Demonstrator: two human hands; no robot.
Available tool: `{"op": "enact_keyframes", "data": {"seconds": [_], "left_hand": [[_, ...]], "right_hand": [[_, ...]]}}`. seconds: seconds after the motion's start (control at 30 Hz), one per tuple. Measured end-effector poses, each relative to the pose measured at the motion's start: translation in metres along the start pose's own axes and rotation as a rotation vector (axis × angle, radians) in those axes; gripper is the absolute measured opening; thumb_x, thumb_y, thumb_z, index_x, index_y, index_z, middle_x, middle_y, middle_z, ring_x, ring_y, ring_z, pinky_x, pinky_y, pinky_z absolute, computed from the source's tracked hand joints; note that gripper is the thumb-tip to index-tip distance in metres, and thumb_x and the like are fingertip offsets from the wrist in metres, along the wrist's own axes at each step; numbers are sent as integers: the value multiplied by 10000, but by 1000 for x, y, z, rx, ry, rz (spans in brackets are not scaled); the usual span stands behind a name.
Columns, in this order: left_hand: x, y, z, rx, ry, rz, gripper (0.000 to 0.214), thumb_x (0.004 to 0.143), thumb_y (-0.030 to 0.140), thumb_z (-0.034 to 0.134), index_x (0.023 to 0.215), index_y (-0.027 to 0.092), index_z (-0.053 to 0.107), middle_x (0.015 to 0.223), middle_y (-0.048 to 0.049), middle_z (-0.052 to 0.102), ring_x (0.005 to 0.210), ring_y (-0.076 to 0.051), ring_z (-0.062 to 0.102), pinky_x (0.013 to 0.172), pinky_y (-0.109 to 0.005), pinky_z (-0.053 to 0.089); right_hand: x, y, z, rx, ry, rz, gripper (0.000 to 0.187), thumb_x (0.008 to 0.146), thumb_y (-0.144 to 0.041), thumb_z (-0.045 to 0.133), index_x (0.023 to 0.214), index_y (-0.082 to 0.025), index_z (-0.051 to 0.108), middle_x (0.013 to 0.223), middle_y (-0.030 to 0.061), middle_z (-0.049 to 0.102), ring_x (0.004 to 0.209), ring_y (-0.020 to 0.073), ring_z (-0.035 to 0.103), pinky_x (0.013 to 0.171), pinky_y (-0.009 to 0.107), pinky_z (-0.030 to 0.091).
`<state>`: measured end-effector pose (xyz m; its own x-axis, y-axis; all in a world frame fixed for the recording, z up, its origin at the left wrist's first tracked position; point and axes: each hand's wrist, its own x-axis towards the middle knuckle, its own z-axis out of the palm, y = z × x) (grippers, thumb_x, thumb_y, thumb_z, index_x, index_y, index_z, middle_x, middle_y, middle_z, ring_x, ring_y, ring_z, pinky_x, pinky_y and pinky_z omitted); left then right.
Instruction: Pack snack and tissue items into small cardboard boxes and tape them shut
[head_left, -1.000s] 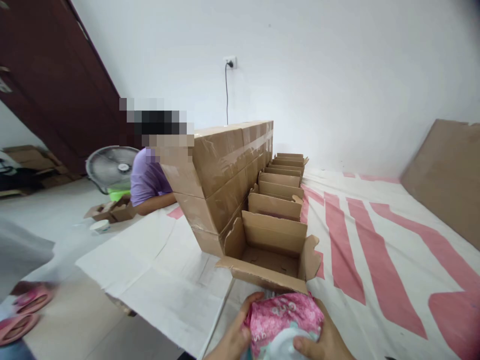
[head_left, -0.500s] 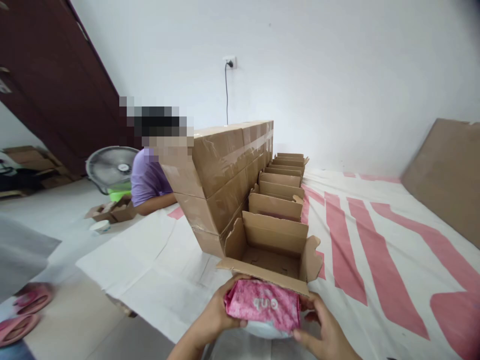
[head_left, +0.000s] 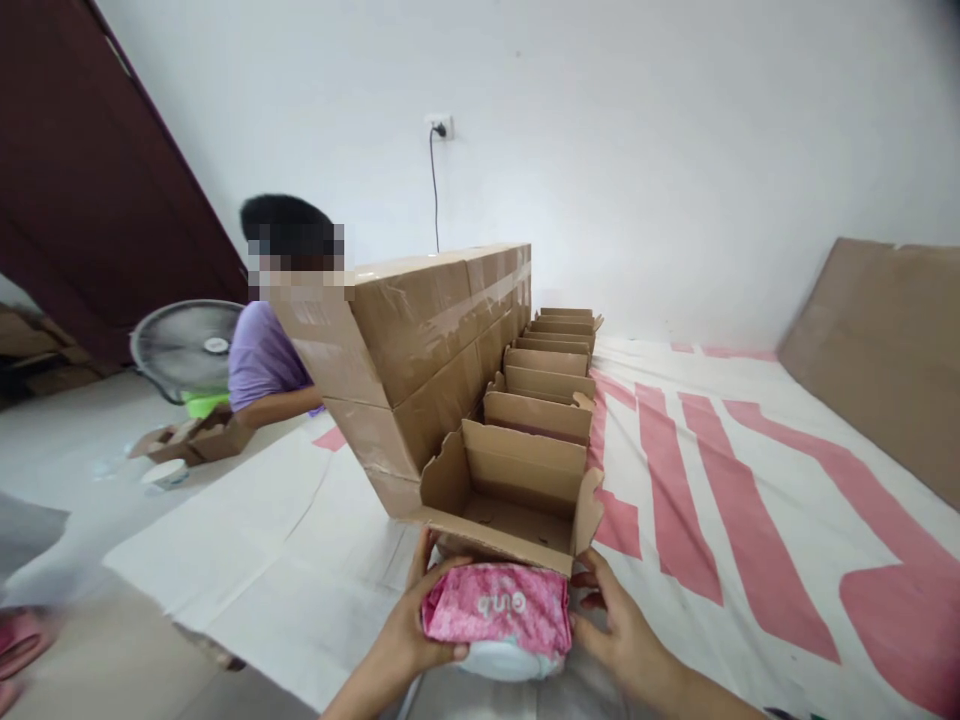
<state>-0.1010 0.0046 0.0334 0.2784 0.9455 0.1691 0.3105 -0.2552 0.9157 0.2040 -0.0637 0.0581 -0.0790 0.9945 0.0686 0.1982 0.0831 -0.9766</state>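
Between my two hands is a pink patterned pouch [head_left: 499, 603] with white lettering, and a pale, rounded, shiny part shows beneath it. My left hand [head_left: 421, 622] grips its left end, thumb low at the front and fingers behind. On the other end, my right hand [head_left: 616, 625] has its thumb against the pouch, with its fingers bent at the side near the box corner. Just beyond the pouch sits an open cardboard box [head_left: 521, 495], flaps up, its front flap leaning toward me. The inside of the box that I can see is bare cardboard.
Several more open boxes [head_left: 544, 410] stand in a row behind. A taped stack of closed cartons [head_left: 431, 330] runs along their left. A person in a purple shirt [head_left: 262, 355] is behind it, near a fan [head_left: 191, 345]. A red-and-white sheet [head_left: 675, 500] covers the right.
My view has turned slightly right, so things sit further left. Both hands remain at the pouch, and my right fingers have shifted up beside the box corner. The other person's head has turned or moved slightly.
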Motion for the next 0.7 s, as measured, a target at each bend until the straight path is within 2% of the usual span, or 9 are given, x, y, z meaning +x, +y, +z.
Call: {"op": "enact_keyframes", "data": {"seconds": [0.1, 0.2, 0.33, 0.4, 0.47, 0.57, 0.7], "left_hand": [[5, -8, 2, -70, 26, 28, 904, 362, 672, 858, 1140, 228, 730, 1558, -135, 363, 1506, -462, 114, 1203, -590, 189], [7, -21, 7, -161, 60, 8, 930, 310, 667, 869, 1119, 227, 735, 1495, -145, 452, 1490, -487, 152, 1199, -610, 194], [5, -25, 13, -259, 93, -30, 939, 300, 685, 863, 1114, 238, 723, 1397, -132, 572, 1459, -500, 242, 1207, -618, 183], [4, -20, 16, -286, 109, -30, 940, 319, 689, 861, 1132, 243, 706, 1347, -125, 617, 1464, -483, 247, 1219, -598, 172], [2, -13, 18, -313, 125, -30, 985, 320, 686, 866, 1177, 236, 680, 1329, -130, 631, 1462, -480, 260, 1227, -591, 158], [-1, -7, 23, -359, 158, -32, 1040, 327, 689, 870, 1232, 230, 641, 1352, -134, 618, 1455, -476, 281, 1230, -588, 146], [-3, -9, 27, -381, 175, -49, 983, 374, 725, 842, 1210, 241, 657, 1420, -119, 566, 1452, -469, 292, 1237, -576, 126]], "right_hand": [[8, 9, -10, -1, -7, -39, 523, 845, -430, 584, 1315, -219, 494, 1268, 141, 614, 1097, 287, 601, 904, 447, 488], [27, 24, -29, -4, 98, -29, 459, 849, -481, 574, 1230, -226, 549, 1228, 128, 631, 1098, 288, 600, 905, 448, 490], [78, 44, -55, -22, 303, 4, 639, 718, -540, 683, 1240, -207, 525, 1249, 149, 607, 1070, 300, 613, 920, 476, 504], [108, 49, -64, -32, 350, 2, 751, 638, -525, 722, 1283, -214, 497, 1316, 159, 567, 1128, 324, 592, 943, 508, 499], [136, 50, -70, -30, 349, -27, 862, 572, -470, 756, 1347, -237, 458, 1414, 152, 505, 1259, 347, 520, 1030, 533, 444], [167, 44, -74, -20, 314, -111, 992, 492, -399, 806, 1398, -236, 436, 1469, 140, 480, 1375, 352, 417, 1137, 504, 336], [190, 34, -71, 9, 297, -208, 1015, 519, -455, 828, 1417, -187, 438, 1385, 143, 576, 1281, 345, 523, 1081, 463, 400]]}}
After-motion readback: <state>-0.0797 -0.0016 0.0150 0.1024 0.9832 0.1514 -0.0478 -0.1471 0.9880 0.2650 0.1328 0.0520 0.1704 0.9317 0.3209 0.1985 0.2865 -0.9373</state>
